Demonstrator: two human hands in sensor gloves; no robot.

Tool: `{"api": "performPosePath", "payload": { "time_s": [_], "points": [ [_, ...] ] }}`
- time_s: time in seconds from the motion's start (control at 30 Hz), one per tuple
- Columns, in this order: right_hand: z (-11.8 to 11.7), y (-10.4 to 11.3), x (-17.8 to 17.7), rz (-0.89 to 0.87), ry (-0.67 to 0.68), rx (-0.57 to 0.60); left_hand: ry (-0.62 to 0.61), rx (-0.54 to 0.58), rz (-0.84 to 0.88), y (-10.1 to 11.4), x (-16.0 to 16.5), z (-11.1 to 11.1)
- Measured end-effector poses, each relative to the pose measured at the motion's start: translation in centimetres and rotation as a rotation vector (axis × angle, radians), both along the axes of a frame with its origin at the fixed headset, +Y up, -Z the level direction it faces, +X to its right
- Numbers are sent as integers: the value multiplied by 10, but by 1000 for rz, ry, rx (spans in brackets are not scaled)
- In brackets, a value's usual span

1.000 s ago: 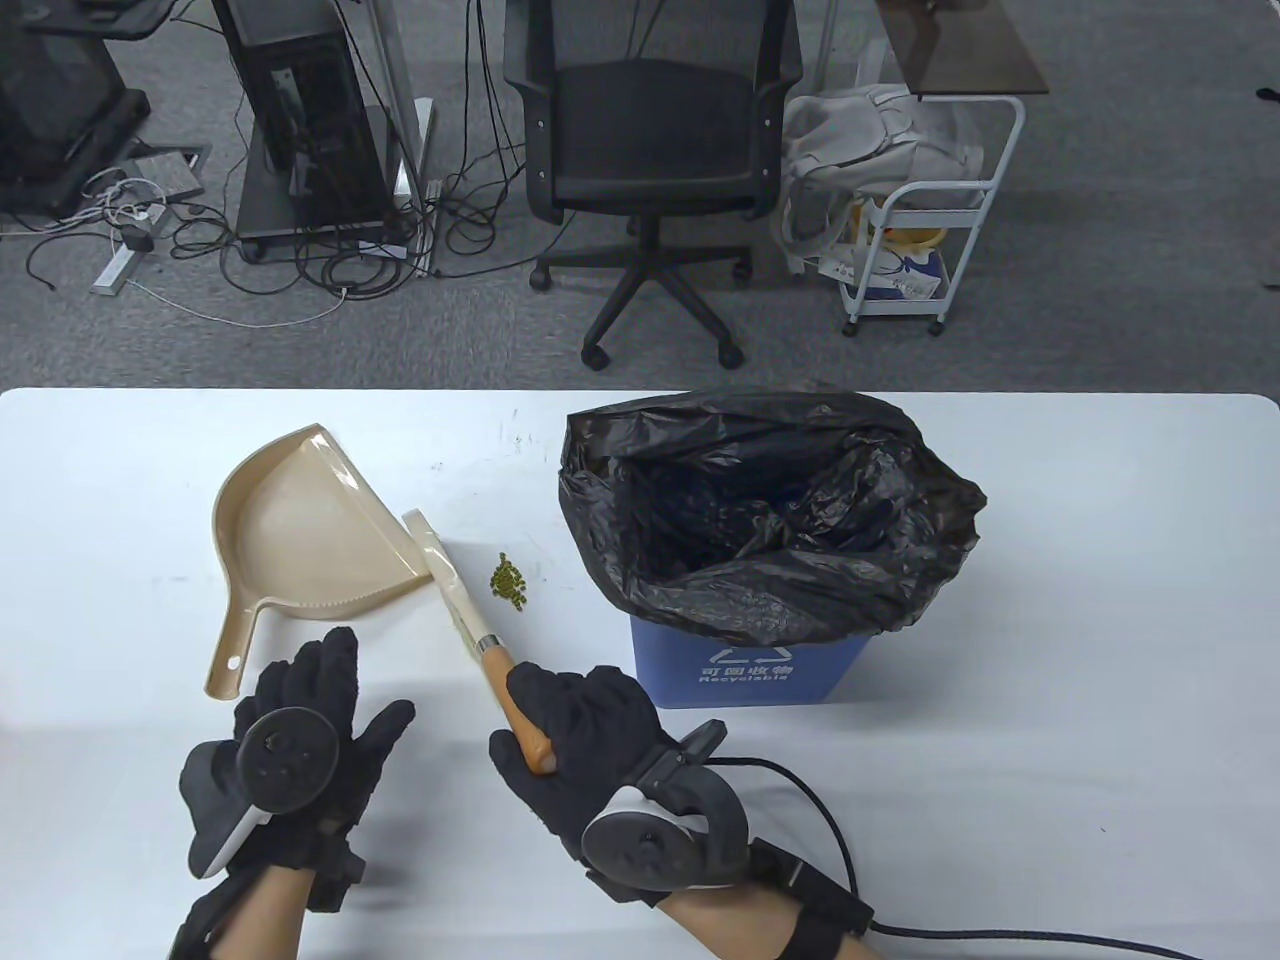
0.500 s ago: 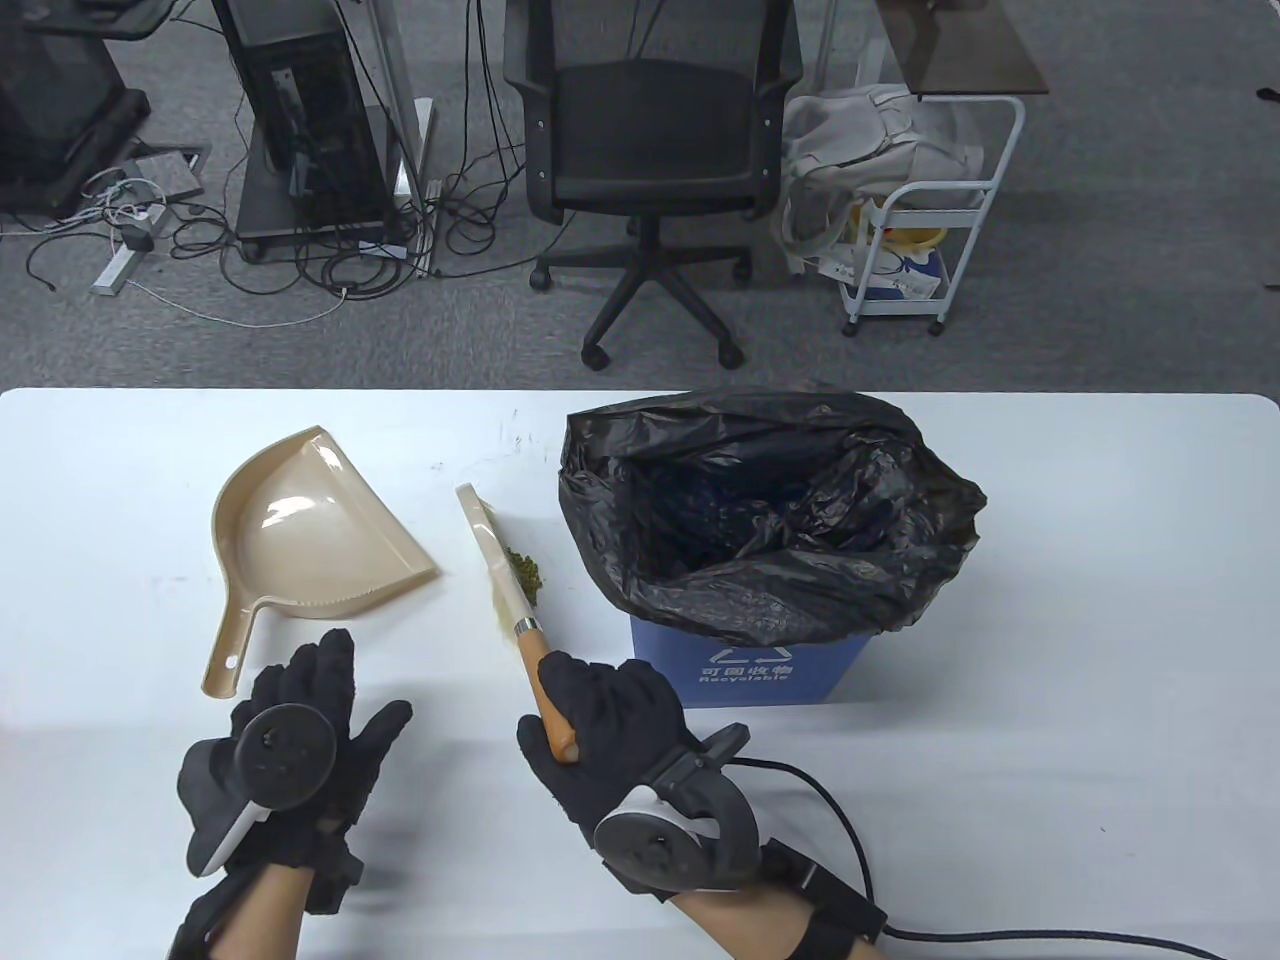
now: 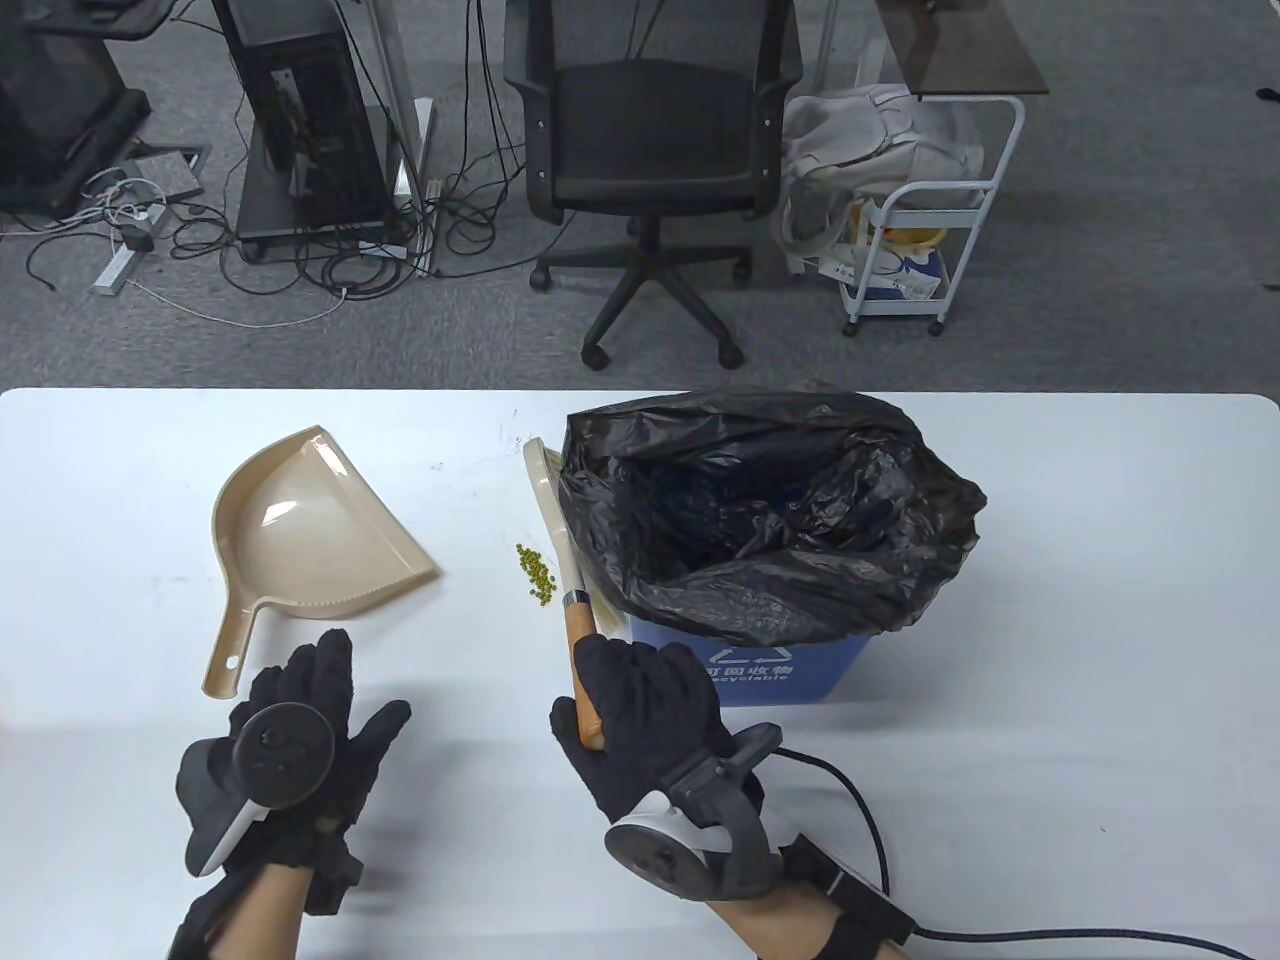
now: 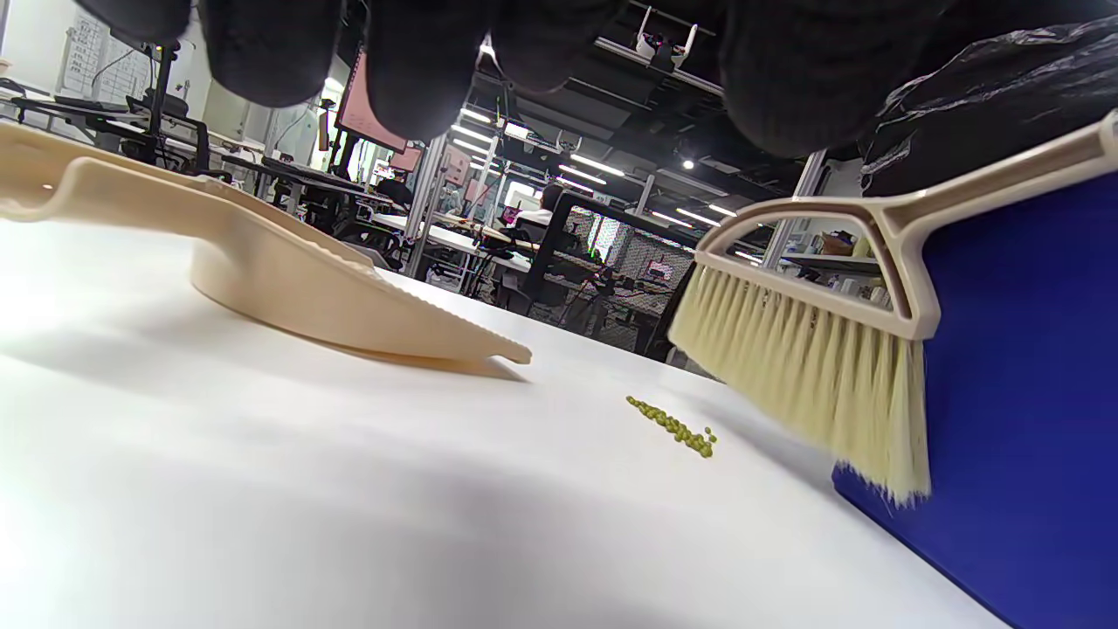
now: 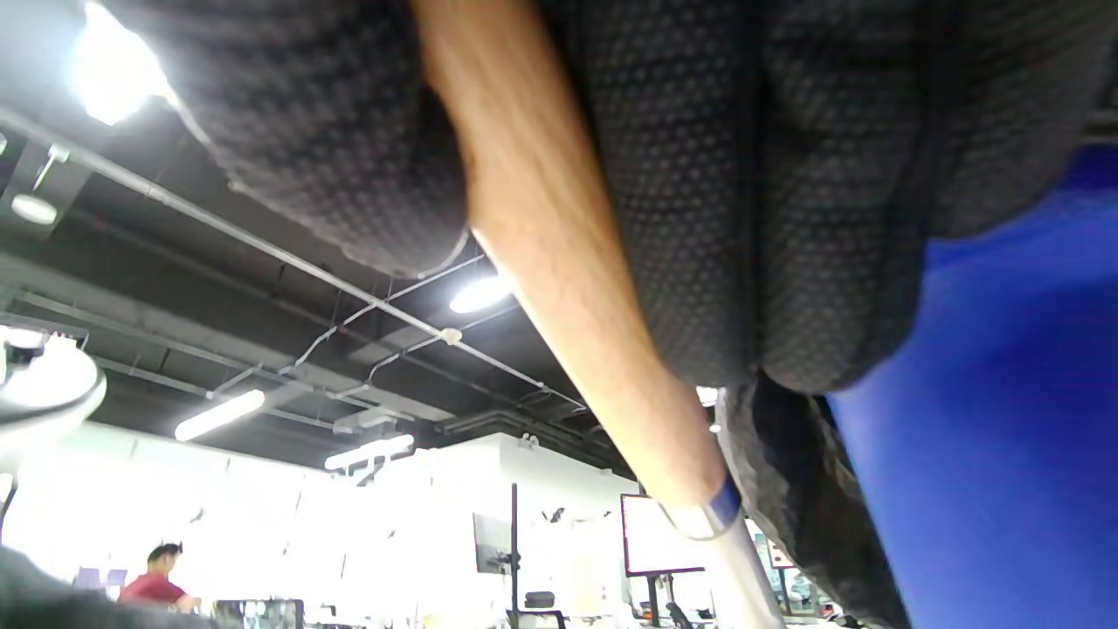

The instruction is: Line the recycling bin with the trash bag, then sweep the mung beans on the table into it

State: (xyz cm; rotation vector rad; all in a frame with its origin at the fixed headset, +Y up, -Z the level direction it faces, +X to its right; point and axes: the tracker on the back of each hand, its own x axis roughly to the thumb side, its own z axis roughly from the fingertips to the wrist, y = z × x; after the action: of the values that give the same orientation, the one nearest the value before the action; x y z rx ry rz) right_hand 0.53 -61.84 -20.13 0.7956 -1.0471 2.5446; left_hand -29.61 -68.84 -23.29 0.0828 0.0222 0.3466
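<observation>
Two gloved hands work at a white table where a small cluster of mung beans lies between a beige dustpan and a blue recycling bin, already lined with a crinkled black trash bag. The right hand wraps its fingers around the smooth wooden handle of a hand brush, whose pale plastic head sits against the bag's near left side, just right of the beans. In the left wrist view its soft cream bristles hang above the tabletop. The left hand rests empty, fingers relaxed, near the dustpan's handle. The beans, small, hard and round, look likely to roll and scatter on the slick surface, so light strokes seem wise. The rigid, glossy dustpan appears light and is best taken by its slim handle, its flat lip pressed to the table.
</observation>
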Motion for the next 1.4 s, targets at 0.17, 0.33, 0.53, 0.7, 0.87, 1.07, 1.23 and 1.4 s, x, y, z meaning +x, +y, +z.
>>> {"api": "performPosePath", "payload": {
  "time_s": [0.17,0.33,0.53,0.7,0.87,1.07,1.23,1.4],
  "points": [
    [-9,-13,-5,2,-2,-60,4,1,2,-1,-1,0],
    [-14,-13,-8,-50,35,-92,8,1,5,-1,-1,0],
    [-15,-9,-9,-84,63,-106,12,2,3,-1,-2,0],
    [-16,-6,-4,-96,76,-88,17,13,2,-1,-3,0],
    [-9,-2,10,-90,70,-45,15,36,7,2,-4,2],
    [-6,-11,21,-55,63,-60,-5,165,-10,11,5,7],
    [-4,-13,20,-28,55,-38,-19,188,-24,14,11,11],
    [-5,-13,20,-39,60,-56,-19,196,-60,22,17,8]
  ]
}}
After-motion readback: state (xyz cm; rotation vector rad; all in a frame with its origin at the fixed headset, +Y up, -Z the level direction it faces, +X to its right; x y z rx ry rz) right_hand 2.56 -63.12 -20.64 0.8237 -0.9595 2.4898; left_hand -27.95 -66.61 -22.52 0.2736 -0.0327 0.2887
